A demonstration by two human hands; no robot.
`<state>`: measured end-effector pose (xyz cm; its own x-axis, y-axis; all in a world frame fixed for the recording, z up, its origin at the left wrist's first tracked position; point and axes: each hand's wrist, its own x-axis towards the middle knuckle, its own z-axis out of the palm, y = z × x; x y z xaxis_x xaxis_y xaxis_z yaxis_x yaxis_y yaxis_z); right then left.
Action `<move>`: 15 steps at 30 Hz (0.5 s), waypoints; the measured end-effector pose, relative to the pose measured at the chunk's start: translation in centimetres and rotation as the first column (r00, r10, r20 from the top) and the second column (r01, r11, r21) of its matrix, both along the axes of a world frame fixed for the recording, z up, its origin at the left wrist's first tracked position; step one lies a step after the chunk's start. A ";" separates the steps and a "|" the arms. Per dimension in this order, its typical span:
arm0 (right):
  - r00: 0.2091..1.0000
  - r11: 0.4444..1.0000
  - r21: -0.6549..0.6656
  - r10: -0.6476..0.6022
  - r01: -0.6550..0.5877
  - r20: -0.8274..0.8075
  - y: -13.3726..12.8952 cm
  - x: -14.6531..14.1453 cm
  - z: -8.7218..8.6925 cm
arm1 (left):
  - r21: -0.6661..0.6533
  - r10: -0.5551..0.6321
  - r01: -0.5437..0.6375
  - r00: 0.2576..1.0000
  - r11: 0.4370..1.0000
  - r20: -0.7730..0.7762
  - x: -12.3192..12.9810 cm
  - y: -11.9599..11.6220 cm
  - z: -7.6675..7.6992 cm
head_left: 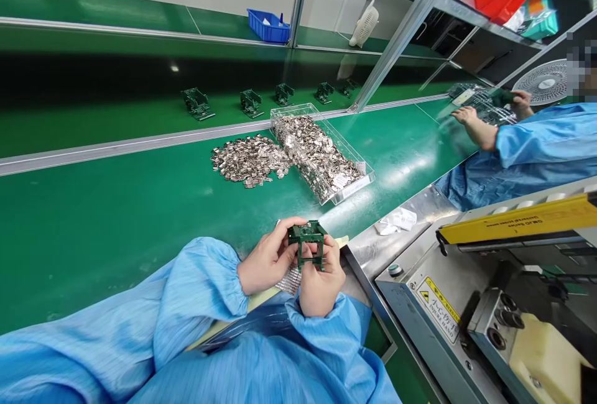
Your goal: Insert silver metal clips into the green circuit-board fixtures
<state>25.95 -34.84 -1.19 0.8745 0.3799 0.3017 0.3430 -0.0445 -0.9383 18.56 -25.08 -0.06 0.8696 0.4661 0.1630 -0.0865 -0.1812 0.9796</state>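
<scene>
Both my hands hold one dark green boxy plastic frame with an open middle, just above the near edge of the bench. My left hand grips its left side, fingers along the top and thumb lower down. From the right and below, my right hand closes around the frame, its thumb at the front opening. Beneath my hands lies a sheet with rows of small silvery pieces, partly covered. Farther off, a loose pile of small metal parts lies beside a clear tray full of similar parts.
Several similar green frames stand in a row at the back. On the right is a machine with a yellow bar and a warning label. A co-worker's hands work at the far right. A blue bin sits on the shelf.
</scene>
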 end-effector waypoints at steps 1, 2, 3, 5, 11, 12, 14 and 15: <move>1.000 1.000 0.029 0.000 0.000 -0.025 0.0 0.0 0.0 | 0.015 -0.003 0.003 1.000 1.000 -0.003 0.0 0.0 -0.1; 0.999 0.998 0.061 0.001 0.002 -0.055 -0.1 0.0 -0.1 | 0.028 -0.006 0.006 1.000 1.000 -0.006 -0.1 0.0 -0.2; 0.997 0.996 0.091 0.005 0.002 -0.083 -0.1 0.0 -0.1 | 0.042 -0.007 0.008 1.000 0.999 -0.010 -0.2 0.0 -0.2; 0.991 0.992 0.126 0.025 -0.008 -0.132 -0.2 0.1 -0.2 | 0.059 -0.016 0.017 1.000 0.998 -0.022 -0.3 0.0 -0.4; 0.963 0.982 0.179 0.111 -0.068 -0.244 -0.9 0.6 -0.3 | -0.004 -0.075 0.075 0.997 0.997 -0.026 -0.3 0.0 -0.4; 0.958 0.978 0.192 0.132 -0.084 -0.255 -1.4 0.8 -0.2 | -0.025 -0.082 0.082 0.996 0.996 -0.026 -0.4 0.0 -0.2; 0.958 0.971 0.186 0.191 -0.152 -0.215 -2.8 1.6 0.2 | -0.076 -0.116 0.112 0.992 0.991 -0.042 -0.4 -0.1 0.5; 0.959 0.965 0.163 0.232 -0.205 -0.164 -3.9 2.1 0.6 | -0.104 -0.156 0.150 0.986 0.983 -0.056 -0.4 -0.2 1.0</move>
<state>28.04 -38.70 -0.61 0.8197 0.5320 0.2124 0.1543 0.1520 -0.9763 18.20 -25.28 0.99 0.9390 0.3379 0.0644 -0.0422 -0.0726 0.9965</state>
